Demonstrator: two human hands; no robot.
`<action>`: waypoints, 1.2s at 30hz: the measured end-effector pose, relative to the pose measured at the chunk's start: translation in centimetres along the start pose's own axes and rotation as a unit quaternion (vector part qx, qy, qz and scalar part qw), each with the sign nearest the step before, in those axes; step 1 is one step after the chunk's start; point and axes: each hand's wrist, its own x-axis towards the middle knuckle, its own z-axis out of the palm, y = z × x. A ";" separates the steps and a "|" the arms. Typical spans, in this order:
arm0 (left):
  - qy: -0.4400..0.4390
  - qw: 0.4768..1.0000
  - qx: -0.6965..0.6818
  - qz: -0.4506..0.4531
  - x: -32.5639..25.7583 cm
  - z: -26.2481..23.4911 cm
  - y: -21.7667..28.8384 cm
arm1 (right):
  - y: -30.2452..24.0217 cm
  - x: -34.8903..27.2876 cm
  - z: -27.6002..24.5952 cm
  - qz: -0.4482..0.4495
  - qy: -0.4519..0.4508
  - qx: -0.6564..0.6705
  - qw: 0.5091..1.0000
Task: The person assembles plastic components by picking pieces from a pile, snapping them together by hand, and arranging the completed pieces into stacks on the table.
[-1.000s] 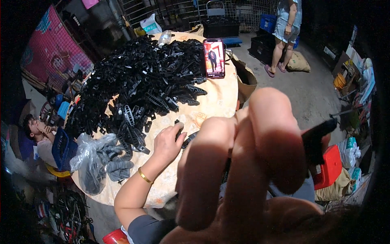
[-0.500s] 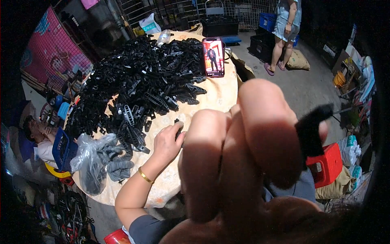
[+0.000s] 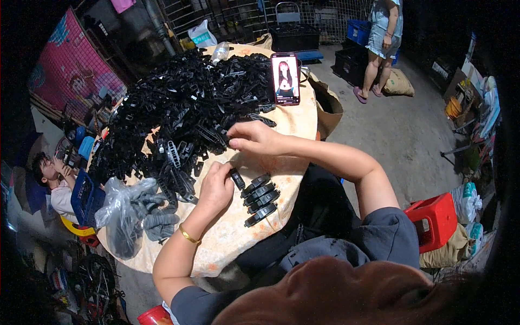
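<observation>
Reaching into the heap of black clips, your right hand pinches 1 clip at its near edge; tugging risks dragging tangled neighbours off the table. Your left hand, fingers curled shut on a black clip, sits just beside the row of 4 sorted clips and could knock them askew.

Hard overhead light falls on the round bench, leaving its pale cloth bright and the heap of black plastic clips glossy but sharp. A lit phone screen glows. Surroundings sink into darkness; the fisheye rim goes black, straight lines bow, and foreground hair blurs.
</observation>
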 end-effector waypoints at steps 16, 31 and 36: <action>0.058 0.996 0.006 0.069 0.1 0.6 -0.4 | 1.6 -4.9 0.4 -0.017 -0.005 -0.069 0.997; 0.086 0.996 -0.008 0.024 0.4 0.8 -1.2 | 0.7 -5.0 -0.3 -0.006 -0.012 -0.212 0.977; 0.070 0.997 -0.017 0.006 0.4 0.6 -1.0 | 0.7 -4.4 0.0 -0.031 -0.051 -0.206 0.977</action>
